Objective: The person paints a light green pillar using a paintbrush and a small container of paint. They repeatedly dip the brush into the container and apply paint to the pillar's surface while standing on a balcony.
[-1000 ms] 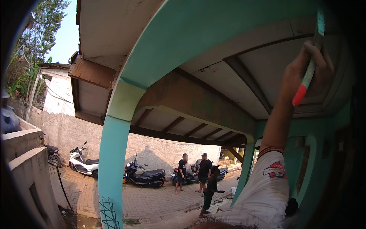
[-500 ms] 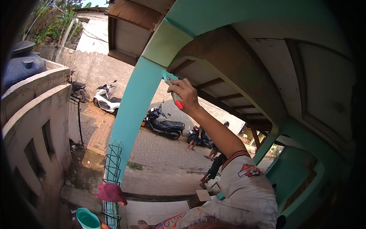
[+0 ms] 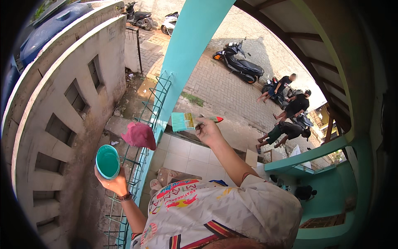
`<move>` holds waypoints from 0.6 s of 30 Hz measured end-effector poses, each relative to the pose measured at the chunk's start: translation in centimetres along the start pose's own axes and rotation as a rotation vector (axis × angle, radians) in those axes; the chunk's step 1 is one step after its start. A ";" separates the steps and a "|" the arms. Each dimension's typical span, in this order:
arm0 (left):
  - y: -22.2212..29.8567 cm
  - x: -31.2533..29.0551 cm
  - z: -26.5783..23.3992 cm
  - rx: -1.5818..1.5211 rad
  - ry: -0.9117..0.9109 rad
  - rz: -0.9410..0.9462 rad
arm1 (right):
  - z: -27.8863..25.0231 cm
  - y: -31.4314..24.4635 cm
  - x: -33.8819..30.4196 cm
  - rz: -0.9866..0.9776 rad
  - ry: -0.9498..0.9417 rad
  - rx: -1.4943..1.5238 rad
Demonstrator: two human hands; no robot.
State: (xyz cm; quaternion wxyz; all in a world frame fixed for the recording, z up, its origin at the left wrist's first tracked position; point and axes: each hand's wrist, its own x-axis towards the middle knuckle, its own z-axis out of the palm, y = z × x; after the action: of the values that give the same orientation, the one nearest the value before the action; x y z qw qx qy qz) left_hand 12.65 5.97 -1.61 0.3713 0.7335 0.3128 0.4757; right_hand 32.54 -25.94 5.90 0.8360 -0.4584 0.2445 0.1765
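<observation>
My right hand point(image 3: 207, 131) grips a flat paintbrush point(image 3: 186, 121) with teal-coated bristles and a red-tipped handle, held level in front of the teal pillar point(image 3: 186, 54). My left hand point(image 3: 112, 182) holds a round cup of teal paint point(image 3: 107, 161) out to the left, beside the teal metal railing point(image 3: 145, 141). A pink cloth point(image 3: 139, 135) hangs on the railing between the two hands.
A grey concrete wall point(image 3: 70, 95) with openings stands at left. A tiled floor point(image 3: 186, 155) lies far below me. Three people point(image 3: 290, 112) and parked scooters point(image 3: 240, 64) are on the paved yard. Teal arches and roof beams point(image 3: 323, 66) rise at right.
The view swung down from the ceiling to the ground. My right hand came down with the brush from overhead to chest height. The left hand with the paint cup came into view.
</observation>
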 end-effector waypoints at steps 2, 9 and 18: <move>3.2 0.6 1.0 -0.272 -0.160 -0.015 | 1.6 -2.8 -0.8 -0.071 -0.089 0.085; 12.8 1.3 5.8 -0.395 -0.538 0.036 | 7.4 -9.0 -7.9 -0.504 -0.693 0.046; 17.3 0.9 5.8 -0.441 -0.809 0.138 | 5.9 -11.0 -9.8 -1.011 -1.268 -0.301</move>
State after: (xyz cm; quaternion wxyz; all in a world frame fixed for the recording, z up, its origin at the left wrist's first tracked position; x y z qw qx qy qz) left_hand 20.24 -3.89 11.81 0.5781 0.7827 -0.0154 0.2303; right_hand 31.68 -27.30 21.74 0.7234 -0.4336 -0.5361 0.0353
